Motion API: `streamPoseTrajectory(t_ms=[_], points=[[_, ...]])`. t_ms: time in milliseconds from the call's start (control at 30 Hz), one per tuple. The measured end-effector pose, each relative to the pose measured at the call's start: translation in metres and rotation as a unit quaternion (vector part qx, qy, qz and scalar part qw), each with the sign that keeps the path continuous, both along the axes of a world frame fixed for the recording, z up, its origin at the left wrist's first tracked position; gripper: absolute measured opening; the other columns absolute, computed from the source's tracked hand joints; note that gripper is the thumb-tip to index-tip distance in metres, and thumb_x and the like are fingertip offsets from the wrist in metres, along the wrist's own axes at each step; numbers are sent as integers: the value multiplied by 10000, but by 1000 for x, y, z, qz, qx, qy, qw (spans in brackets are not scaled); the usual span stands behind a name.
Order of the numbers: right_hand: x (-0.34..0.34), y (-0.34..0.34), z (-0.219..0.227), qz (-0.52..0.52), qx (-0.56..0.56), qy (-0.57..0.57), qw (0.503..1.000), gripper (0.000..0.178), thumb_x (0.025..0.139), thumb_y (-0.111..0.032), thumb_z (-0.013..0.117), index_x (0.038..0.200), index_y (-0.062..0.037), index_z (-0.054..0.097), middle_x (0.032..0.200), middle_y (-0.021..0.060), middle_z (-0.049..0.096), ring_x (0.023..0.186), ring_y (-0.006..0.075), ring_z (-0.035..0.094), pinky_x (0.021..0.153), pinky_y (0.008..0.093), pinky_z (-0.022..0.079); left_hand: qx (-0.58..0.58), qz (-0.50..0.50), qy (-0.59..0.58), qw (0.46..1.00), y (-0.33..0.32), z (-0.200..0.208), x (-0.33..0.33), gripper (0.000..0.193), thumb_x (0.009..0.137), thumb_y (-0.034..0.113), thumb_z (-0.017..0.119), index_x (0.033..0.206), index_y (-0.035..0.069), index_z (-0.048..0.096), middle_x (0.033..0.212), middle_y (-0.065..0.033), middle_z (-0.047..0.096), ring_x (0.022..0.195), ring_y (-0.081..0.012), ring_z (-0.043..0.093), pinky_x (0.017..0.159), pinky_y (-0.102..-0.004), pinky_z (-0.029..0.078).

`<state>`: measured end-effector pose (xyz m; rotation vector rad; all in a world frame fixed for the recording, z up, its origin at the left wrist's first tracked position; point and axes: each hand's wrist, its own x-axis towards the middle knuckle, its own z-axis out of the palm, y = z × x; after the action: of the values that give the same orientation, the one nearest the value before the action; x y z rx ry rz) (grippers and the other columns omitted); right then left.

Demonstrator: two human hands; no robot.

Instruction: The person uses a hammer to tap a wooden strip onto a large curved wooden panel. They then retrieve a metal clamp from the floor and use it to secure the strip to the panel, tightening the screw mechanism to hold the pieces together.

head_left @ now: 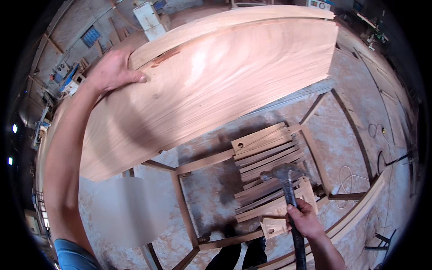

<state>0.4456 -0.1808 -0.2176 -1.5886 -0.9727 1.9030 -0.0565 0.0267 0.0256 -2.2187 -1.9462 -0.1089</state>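
A wide pale wooden panel (pixel 211 76) is tilted across the upper part of the view, with wavy grain and a second long board (pixel 234 17) along its far edge. My left hand (pixel 114 69) grips the panel's upper left edge, thumb on the near face, the other fingers hidden behind the edge. In my right hand (pixel 306 219) is a claw hammer (pixel 288 186), its dark handle in my closed fingers and its head pointing away from me. The hammer is held over the lower pieces, apart from the panel.
Below the panel stands an open wooden frame (pixel 184 209) on the stained floor. Inside it lies a stack of wooden slats (pixel 270 157), some with round holes. Long curved boards (pixel 355 211) run along the right. Cords (pixel 348 180) lie on the floor there. A blurred patch hides the lower left.
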Motion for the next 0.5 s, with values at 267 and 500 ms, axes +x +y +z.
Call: streamPoseTrajectory(t_ms=[267,500], points=[[7,0,31,-6,10,-17,1000,213,994,-250,595,1014,-42,556,675,34,570,501,120,571,449,276,501,-14,3,-17,1000,-33,3,21,562,704,341,824,1082,2,583,976,-260,657,956,-416,634,831,-472,495],[25,-64,68,-123,-8,-87,989,208,1002,-292,570,997,-86,542,643,27,533,449,129,535,373,285,476,-82,9,-12,997,-8,-8,63,588,702,321,818,1156,34,577,1005,-201,678,966,-312,655,859,-403,510]])
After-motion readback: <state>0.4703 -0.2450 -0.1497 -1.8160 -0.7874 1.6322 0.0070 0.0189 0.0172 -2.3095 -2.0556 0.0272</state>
